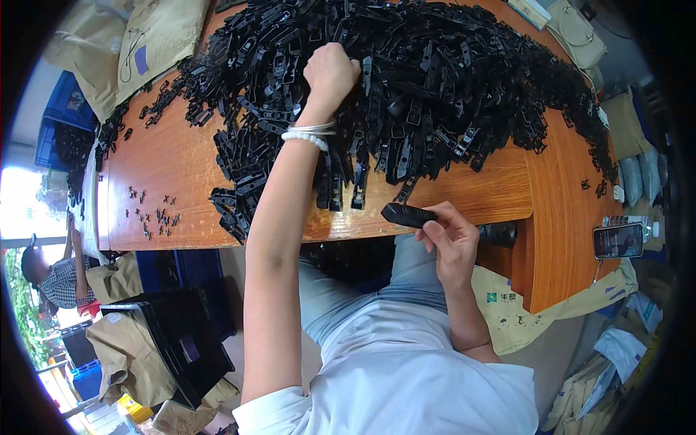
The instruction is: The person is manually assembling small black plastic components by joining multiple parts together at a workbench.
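Note:
A great heap of black plastic clip-like parts [449, 80] covers the far half of the wooden table [478, 185]. Deep in that heap, my left hand [331, 72] is closed with its fingers curled down among the parts; what it grips, if anything, is hidden. At the near edge of the table my right hand [453, 239] pinches a long black plastic part [408, 214], tapered at its left end, between thumb and fingers. This part is held just above the table's front edge, pointing left. Another slim black part [404, 191] lies right behind it.
Tiny dark pieces [156, 214] lie scattered on the table's left. A phone [618, 241] stands at the right end. Black crates [163, 348] and brown paper sacks [127, 355] are at the lower left. Another person [61, 279] is in the left background.

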